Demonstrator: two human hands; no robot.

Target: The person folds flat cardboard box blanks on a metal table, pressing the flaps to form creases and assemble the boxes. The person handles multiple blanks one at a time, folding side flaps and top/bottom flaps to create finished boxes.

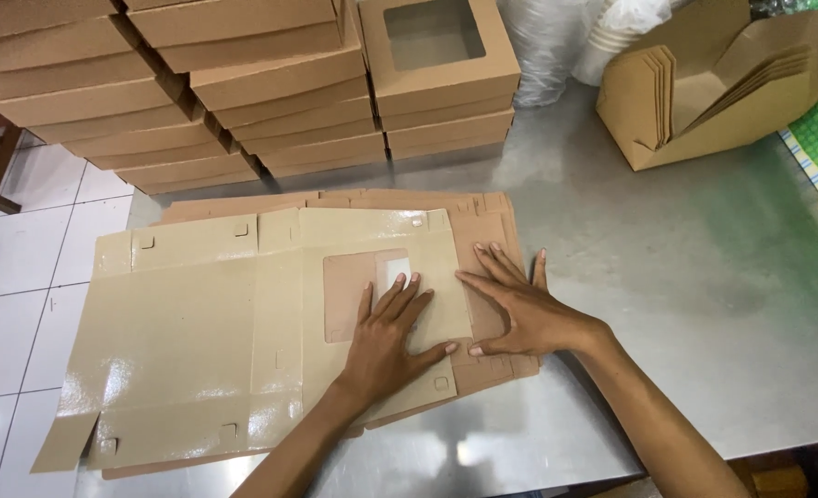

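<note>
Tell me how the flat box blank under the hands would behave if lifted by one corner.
The flat box blank is thin, creased card, so it would probably sag along its folds. Its glossy face looks slippery. The left end overhanging the steel table suggests it is light.

a flat, unfolded cardboard box blank (206,332) lies glossy side up on the metal table, topmost on a stack of the same blanks. it is pale tan with creases, small slots and a square window cut-out covered in clear film. its right end flap is folded over, pressed flat beside the window.
</note>
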